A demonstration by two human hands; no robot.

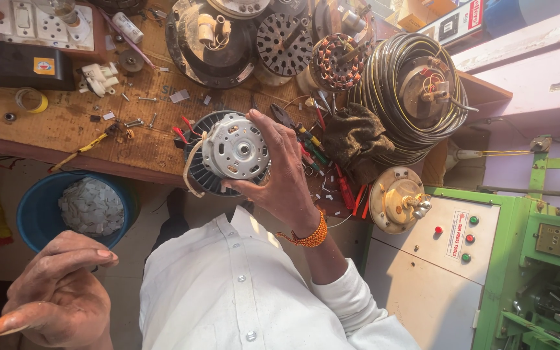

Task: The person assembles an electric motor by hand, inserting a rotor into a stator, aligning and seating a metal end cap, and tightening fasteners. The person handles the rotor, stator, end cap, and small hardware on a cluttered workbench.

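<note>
The left hand (56, 295) hangs nearest the camera, low in the view, empty and loosely cupped, its fingers curled but grasping nothing. Just beyond it sits one blue tub (34, 207) filled with small white paper pieces, below the edge of the surface. The right hand (286, 172), with a band of orange beads (309, 234) at the wrist, is raised over the white shirt (241, 291) and spread wide around one fan motor (231, 150): thumb under it, fingers over its far rim, so the silver end cap and the dark ribbed ring face the camera. The motor is held in the air in front of the surface's near edge.

To the right stands one green machine (520, 259) with a cream panel carrying four round buttons, two red and two green. The wooden surface (72, 123) is strewn with screws, red-handled tools, one dark rag (354, 139) and one roll of yellow tape (30, 100). Farther back lie one coil of black cable (390, 84), one copper-wound stator (338, 61), several round motor covers and one white switchboard (30, 26).
</note>
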